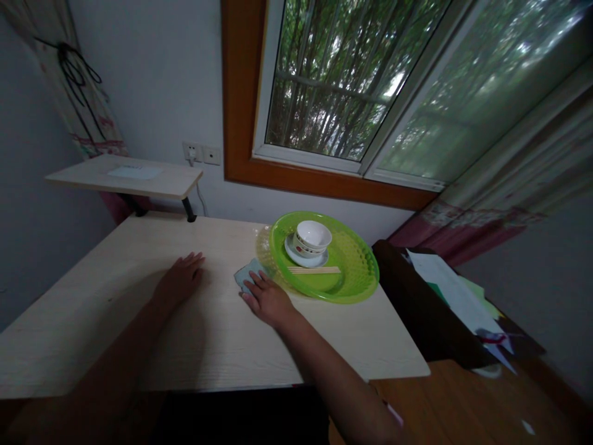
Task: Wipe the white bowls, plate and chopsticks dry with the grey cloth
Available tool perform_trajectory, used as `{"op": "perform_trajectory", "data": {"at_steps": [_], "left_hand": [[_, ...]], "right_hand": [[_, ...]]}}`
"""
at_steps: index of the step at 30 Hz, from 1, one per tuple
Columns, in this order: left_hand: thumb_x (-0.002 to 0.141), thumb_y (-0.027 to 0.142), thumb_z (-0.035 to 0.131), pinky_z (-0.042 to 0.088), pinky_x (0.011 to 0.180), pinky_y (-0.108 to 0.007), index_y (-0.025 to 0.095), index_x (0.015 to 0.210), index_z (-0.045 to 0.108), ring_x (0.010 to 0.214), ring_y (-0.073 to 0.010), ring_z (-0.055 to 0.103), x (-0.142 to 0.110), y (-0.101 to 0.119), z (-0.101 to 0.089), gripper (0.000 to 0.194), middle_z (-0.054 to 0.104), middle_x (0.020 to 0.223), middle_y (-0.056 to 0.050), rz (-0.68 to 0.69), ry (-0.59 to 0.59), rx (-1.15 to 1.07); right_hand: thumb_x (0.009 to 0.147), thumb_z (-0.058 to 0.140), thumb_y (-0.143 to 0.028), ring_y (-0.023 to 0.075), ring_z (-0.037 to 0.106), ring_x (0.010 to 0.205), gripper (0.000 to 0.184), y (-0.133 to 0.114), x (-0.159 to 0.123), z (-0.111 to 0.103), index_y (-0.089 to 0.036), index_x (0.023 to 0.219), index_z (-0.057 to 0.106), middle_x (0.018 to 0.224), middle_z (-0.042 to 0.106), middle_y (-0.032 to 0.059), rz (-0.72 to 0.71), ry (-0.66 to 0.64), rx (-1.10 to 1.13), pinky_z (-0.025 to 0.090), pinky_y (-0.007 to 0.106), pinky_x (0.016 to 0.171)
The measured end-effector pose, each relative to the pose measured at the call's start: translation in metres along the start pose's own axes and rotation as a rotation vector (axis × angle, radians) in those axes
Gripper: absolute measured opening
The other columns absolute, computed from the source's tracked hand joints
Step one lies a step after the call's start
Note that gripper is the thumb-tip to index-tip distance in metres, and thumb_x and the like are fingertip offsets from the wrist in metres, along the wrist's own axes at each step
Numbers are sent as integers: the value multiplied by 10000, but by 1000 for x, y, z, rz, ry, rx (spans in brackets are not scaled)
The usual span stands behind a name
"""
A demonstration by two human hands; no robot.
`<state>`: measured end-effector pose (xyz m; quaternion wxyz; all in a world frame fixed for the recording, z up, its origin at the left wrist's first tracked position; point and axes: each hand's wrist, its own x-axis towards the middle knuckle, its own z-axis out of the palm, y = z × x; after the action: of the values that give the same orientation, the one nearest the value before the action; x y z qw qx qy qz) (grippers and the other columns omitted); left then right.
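A folded grey-blue cloth (243, 275) lies on the pale wooden table. My right hand (269, 301) is on the cloth, its fingers bent slightly over the near right part and gripping it against the tabletop. To the left, my left hand (184, 275) rests on the table with fingers stretched out and nothing in it. Just beyond my right hand stands a round green plastic basket (359, 295). Inside it, stacked white bowls (313, 235) sit on a white saucer (307, 261), with several light wooden chopsticks (315, 270) in front.
A small raised shelf (171, 182) with a sheet of paper (135, 172) stands at the table's back left. Behind are wall sockets (202, 152) and a wood-framed window (319, 178). Right of the table (352, 346), a dark low piece of furniture (417, 303) holds papers (449, 290).
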<state>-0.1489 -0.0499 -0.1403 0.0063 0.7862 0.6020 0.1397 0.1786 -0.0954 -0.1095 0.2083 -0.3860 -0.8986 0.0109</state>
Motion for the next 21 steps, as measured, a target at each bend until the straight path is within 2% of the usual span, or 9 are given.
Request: {"op": "perform_trajectory", "data": {"at_steps": [2,5,10,15,18,21], "left_hand": [[1028,351,294,277,1269,-498,96,1486,560,1525,-291,389,0,0,0,587,486,1601,-135,3,-2,5],[1026,357,299,280,1268,-497,109,1477,570,1521,-287,397,0,0,-1,581,498,1594,-126,1,4,-5],[1020,357,308,298,1259,-515,99,1470,576,1518,-295,402,0,1,-3,584,497,1591,-140,2,9,-9],[1014,354,310,297,1259,-524,106,1455,594,1506,-300,421,0,0,-1,580,512,1578,-144,11,18,-6],[1011,356,314,300,1258,-529,102,1458,593,1505,-307,421,1,-3,3,584,513,1576,-149,8,20,-15],[1004,353,328,294,1260,-535,107,1464,588,1514,-305,408,0,-4,4,583,502,1585,-147,8,27,-23]], "right_hand": [[1053,543,-401,301,542,1420,425,5,4,2,-150,1366,682,1463,614,177,18,22,-20,439,507,1205],[1046,556,-407,330,534,1423,442,9,-7,-2,-134,1370,681,1483,589,201,49,43,-31,452,522,1192],[1022,598,-403,359,506,1442,443,8,-49,-20,-160,1386,670,1496,579,195,93,61,-4,492,569,1150],[1006,633,-373,355,477,1465,456,-5,-85,-37,-185,1421,639,1541,538,179,111,20,28,496,567,1151],[1006,630,-393,351,443,1489,468,-13,-89,-39,-196,1431,629,1562,517,163,102,-9,34,483,565,1164],[1019,601,-420,338,442,1491,459,-20,-77,-32,-207,1424,638,1561,527,138,74,-27,55,466,542,1182]]}}
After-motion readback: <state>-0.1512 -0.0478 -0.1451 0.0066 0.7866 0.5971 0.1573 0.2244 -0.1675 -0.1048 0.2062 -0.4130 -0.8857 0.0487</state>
